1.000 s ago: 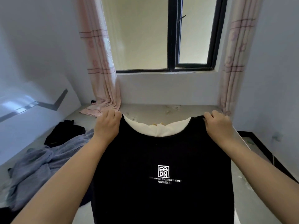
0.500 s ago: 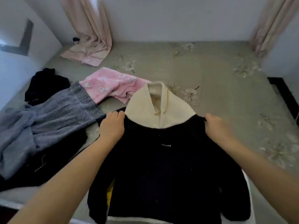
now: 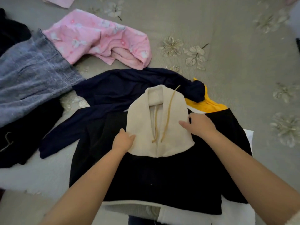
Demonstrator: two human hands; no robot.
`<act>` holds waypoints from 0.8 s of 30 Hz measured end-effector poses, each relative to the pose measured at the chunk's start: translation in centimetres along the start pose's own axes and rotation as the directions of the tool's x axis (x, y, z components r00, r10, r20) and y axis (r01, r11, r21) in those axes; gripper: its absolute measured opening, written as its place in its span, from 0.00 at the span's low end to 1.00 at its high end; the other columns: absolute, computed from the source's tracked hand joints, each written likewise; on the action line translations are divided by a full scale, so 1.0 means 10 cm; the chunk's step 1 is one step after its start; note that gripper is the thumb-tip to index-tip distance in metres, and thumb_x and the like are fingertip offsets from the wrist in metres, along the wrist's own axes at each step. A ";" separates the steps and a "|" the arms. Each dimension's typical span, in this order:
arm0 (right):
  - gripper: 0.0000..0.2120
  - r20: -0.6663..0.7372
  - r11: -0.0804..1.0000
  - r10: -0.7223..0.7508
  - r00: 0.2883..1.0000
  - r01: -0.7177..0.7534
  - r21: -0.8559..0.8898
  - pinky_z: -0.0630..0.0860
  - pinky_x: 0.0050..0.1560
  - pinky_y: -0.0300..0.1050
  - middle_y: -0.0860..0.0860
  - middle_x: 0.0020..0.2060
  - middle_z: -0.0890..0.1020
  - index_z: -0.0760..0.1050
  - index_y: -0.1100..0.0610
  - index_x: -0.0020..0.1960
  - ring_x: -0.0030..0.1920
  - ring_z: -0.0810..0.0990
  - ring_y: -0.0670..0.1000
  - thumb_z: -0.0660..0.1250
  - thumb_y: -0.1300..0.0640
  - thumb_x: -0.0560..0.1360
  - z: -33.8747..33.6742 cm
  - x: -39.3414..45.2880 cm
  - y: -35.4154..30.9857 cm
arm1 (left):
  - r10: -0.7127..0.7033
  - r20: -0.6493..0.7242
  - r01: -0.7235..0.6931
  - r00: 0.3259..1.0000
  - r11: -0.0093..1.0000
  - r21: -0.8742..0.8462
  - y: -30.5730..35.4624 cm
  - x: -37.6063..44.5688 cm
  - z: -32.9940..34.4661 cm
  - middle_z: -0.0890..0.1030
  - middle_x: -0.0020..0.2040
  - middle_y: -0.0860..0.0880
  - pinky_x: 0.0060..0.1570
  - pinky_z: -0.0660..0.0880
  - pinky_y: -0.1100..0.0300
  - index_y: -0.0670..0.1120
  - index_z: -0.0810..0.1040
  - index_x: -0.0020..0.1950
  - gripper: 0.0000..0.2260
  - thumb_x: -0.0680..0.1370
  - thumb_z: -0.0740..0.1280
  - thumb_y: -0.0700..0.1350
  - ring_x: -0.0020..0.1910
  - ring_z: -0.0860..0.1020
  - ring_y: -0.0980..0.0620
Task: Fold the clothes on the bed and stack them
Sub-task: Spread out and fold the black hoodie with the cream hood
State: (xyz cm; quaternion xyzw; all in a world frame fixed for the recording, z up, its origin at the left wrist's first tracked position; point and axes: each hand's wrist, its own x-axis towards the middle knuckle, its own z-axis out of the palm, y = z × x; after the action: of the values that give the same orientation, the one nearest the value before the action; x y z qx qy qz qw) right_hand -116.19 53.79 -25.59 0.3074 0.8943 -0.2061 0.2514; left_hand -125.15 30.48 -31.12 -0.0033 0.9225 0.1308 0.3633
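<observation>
— What has been altered since a second ago?

— The black knitted hoodie with the cream fleece hood (image 3: 151,172), then held up by its shoulders before the window, has been laid flat at the near edge of the grey flower-printed bed (image 3: 227,46), and the cream hood (image 3: 159,120) has been turned down over its chest.

— And the hands?

— The shoulders have been released. The left hand (image 3: 124,140) is pressed on the hood's left edge and the right hand (image 3: 200,124) on its right edge; whether the cloth is pinched or merely smoothed cannot be told.

— What is implied for the task?

— Folding of this garment is judged to be just begun; the sleeves are not yet folded in. A dark navy garment (image 3: 129,88), a yellow piece (image 3: 206,103), a pink flowered garment (image 3: 97,38) and a grey-blue knitted garment (image 3: 32,73) are left unfolded beyond it, and no finished stack is seen.
</observation>
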 end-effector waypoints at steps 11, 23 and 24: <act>0.08 -0.352 0.973 -0.098 0.931 0.164 0.163 0.68 0.39 0.45 0.60 0.45 0.81 0.78 0.61 0.44 0.48 0.77 0.60 0.61 0.67 0.70 -1.27 0.64 -0.41 | 0.518 -0.397 -0.592 0.758 0.801 -0.086 0.93 0.27 -1.44 0.78 0.56 0.41 0.51 0.66 0.59 0.42 0.73 0.64 0.15 0.78 0.58 0.37 0.57 0.74 0.44; 0.22 -0.410 0.983 0.105 0.906 -0.033 0.180 0.64 0.62 0.53 0.63 0.64 0.68 0.63 0.62 0.67 0.65 0.65 0.61 0.58 0.52 0.78 -1.58 1.62 -0.43 | 0.458 -0.479 -0.420 0.749 0.887 0.192 1.83 1.08 -1.65 0.66 0.66 0.36 0.62 0.61 0.50 0.37 0.60 0.69 0.22 0.77 0.59 0.41 0.64 0.64 0.39; 0.20 -0.405 0.987 0.073 0.911 -0.009 0.158 0.65 0.62 0.52 0.63 0.63 0.70 0.65 0.62 0.66 0.64 0.66 0.61 0.58 0.54 0.78 -1.34 1.59 -0.32 | 0.515 -0.420 -0.440 0.747 0.857 0.269 1.71 1.08 -1.40 0.64 0.68 0.37 0.64 0.60 0.51 0.37 0.59 0.71 0.24 0.77 0.60 0.42 0.67 0.62 0.40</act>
State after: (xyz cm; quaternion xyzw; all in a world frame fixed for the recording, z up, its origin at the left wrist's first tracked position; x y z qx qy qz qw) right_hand -133.45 65.57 -23.53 0.3810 0.9019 -0.1998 0.0386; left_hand -144.23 44.52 -24.50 0.2290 0.9597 0.1433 0.0779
